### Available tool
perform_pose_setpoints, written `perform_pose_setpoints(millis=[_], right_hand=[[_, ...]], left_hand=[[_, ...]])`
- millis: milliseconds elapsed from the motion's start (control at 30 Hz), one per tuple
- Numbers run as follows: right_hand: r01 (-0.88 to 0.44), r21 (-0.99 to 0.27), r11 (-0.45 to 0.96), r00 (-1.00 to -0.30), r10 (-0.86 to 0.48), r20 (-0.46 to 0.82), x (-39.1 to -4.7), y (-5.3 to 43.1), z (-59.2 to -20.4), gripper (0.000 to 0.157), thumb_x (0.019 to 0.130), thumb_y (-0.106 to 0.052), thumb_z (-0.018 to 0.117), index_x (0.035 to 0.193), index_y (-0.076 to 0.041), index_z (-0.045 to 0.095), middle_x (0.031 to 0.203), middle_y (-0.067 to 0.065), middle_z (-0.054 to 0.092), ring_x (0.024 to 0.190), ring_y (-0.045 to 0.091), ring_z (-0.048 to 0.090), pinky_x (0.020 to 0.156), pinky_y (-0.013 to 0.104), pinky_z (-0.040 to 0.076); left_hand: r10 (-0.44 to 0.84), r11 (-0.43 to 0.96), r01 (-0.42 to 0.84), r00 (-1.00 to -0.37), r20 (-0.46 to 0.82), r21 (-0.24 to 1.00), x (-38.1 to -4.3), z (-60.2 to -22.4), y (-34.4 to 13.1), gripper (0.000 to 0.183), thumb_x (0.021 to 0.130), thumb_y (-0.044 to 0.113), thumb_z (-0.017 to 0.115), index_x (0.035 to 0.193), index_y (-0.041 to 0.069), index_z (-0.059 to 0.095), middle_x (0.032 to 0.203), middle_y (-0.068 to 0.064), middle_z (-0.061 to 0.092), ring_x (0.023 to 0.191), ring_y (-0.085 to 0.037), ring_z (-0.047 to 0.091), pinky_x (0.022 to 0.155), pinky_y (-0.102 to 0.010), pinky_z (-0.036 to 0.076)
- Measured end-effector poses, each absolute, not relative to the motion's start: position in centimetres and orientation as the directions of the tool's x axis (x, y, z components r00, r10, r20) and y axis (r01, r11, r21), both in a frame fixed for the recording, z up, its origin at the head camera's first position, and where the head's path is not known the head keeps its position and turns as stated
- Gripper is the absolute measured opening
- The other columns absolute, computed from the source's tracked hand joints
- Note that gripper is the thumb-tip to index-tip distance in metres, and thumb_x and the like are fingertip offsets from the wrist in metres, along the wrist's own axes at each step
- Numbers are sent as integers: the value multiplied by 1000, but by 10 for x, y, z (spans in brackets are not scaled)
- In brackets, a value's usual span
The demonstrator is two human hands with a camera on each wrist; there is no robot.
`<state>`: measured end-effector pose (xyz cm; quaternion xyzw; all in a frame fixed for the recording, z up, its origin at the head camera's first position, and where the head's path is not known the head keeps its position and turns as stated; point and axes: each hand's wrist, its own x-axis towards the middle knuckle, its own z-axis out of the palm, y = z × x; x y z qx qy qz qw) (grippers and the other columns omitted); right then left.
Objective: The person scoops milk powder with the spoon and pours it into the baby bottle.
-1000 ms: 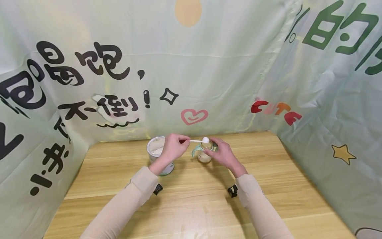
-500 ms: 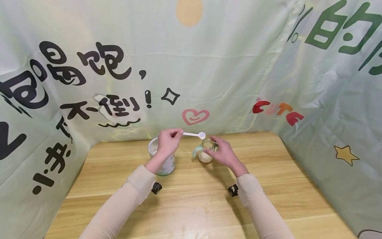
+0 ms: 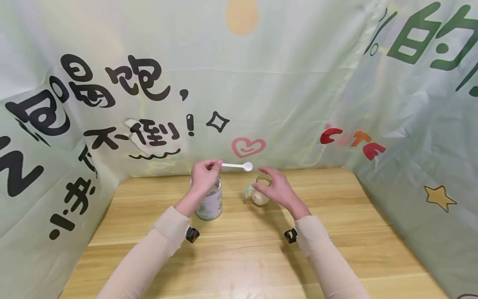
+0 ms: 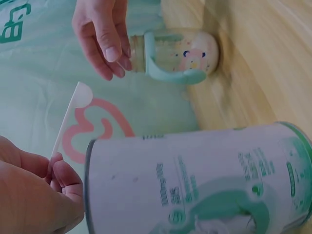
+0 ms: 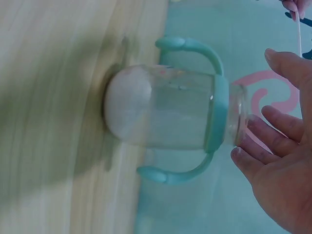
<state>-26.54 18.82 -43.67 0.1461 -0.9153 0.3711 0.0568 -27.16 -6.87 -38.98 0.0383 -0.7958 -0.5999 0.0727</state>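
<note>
My left hand pinches the thin handle of a white measuring scoop, its small bowl raised over the table. Right beneath that hand stands a tall powder can, white with green print; its open top is partly hidden by the hand. A clear baby bottle with a mint-green collar and two side handles stands upright, uncapped, whitish powder in its bottom. My right hand is around the bottle's neck with thumb and fingers spread; in the right wrist view the fingertips are right at the rim.
A wooden table carries the can and bottle. Pale green printed cloth rises as walls behind and at both sides, close behind the bottle. Black wrist cameras hang under both sleeves.
My left hand has drawn the scoop up and left, from over the bottle's mouth toward the can. The scoop's heaped white powder no longer shows. My right hand's fingers have loosened from the bottle neck.
</note>
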Motion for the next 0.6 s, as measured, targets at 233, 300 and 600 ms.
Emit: perform_pose_setpoints(millis=[233,300,600], right_hand=[[-316,-659,683,-948,-246,200,-265,176,-430,71,95,-40,77,152,-5,52,154,16,56,147,37,48,122,56,39],[-326,-653,684,-945,-253,207,-266,173,-429,71,96,-40,77,152,-5,52,154,16,56,147,38,48,122,56,40],[-365,-647,670,-931,-283,231,-267,161,-426,68,96,-38,76,151,-6,54,153,17,58,146,38,50,120,57,42]], left_hand=[[-157,229,-6,-987,31,973,-269,-386,-85,23,103,19,68,115,3,78,105,-14,79,94,-17,68,83,-25,54],[-159,215,-14,-987,21,976,-268,-385,-91,23,102,18,68,115,2,77,103,-14,78,91,-16,67,79,-22,54],[-183,161,-47,-983,-17,986,-264,-383,-115,26,103,15,67,121,-2,74,100,-11,76,83,-15,65,71,-18,56]])
